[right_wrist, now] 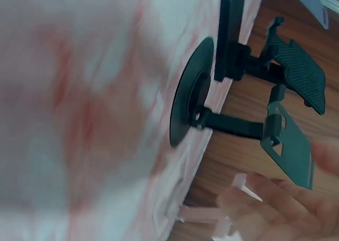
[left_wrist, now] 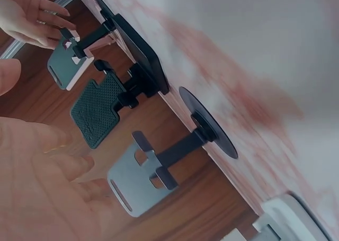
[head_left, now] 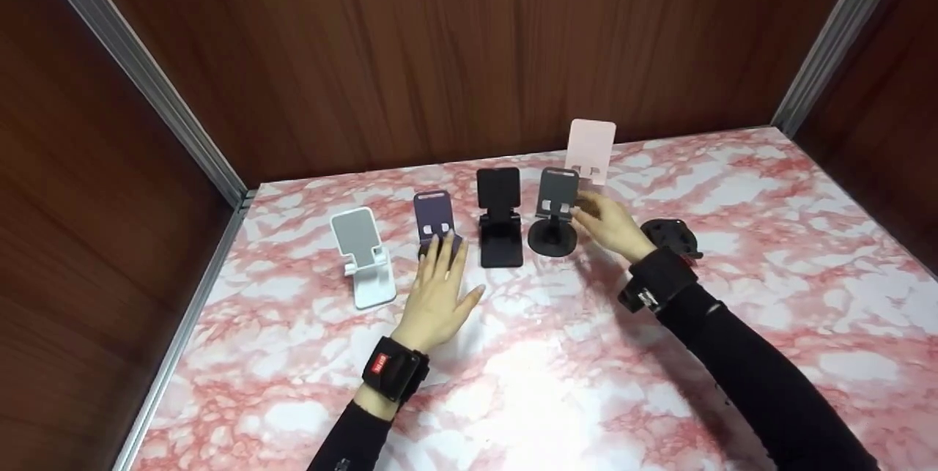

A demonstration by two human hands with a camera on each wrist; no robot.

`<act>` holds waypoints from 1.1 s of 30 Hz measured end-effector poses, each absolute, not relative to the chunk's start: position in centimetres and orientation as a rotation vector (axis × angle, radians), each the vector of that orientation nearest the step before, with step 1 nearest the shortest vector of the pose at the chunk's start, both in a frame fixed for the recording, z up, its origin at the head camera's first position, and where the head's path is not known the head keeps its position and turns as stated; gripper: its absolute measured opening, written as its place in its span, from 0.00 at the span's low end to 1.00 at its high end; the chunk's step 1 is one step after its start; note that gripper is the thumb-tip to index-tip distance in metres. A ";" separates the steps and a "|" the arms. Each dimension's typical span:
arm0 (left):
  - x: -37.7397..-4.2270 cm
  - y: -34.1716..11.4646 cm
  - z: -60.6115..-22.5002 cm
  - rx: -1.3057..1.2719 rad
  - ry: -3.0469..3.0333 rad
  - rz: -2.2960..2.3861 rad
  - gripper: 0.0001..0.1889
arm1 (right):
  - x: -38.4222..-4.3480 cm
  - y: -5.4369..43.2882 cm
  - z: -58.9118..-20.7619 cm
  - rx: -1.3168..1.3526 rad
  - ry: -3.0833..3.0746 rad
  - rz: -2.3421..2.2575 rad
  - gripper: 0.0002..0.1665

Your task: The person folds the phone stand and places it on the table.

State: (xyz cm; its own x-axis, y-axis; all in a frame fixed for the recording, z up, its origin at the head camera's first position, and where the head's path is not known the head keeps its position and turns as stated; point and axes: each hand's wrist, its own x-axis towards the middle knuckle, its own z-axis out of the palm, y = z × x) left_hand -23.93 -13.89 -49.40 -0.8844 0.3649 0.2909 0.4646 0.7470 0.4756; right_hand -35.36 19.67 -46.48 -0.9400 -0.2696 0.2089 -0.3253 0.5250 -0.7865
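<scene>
Several phone stands stand in a row on the table. My left hand [head_left: 437, 299], fingers spread and straight, reaches over the front of a purple phone stand [head_left: 434, 211] and covers its lower part in the head view. In the left wrist view, that stand's plate [left_wrist: 139, 177] rises on an arm from a round base. At the right edge of a dark grey phone stand [head_left: 559, 189] is my right hand [head_left: 612, 225], fingers loosely bent. The right wrist view shows its thumb [right_wrist: 326, 156] close by the plate [right_wrist: 291, 151], with the other fingers apart from it.
Between the hands stands a black phone stand [head_left: 500, 218]. A white one [head_left: 374, 284] is at the left, a pink one [head_left: 591, 141] behind the dark grey one. A folded black stand [head_left: 667, 234] lies beside my right wrist. Wooden panels [head_left: 454, 53] enclose the marbled table [head_left: 293, 383].
</scene>
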 end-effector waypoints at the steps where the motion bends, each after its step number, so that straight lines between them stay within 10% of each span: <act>1: -24.6 -14.0 -50.6 -0.670 -2.754 -0.815 0.43 | -34.3 18.9 -45.1 0.477 -2.666 1.479 0.29; 13: -26.2 -13.6 -53.1 -0.673 -2.779 -0.699 0.45 | -34.2 16.6 -44.4 0.235 -2.376 1.901 0.03; 33: -28.9 -12.8 -54.5 -0.704 -2.911 -1.031 0.47 | -32.3 17.9 -41.9 0.397 -2.265 2.228 0.09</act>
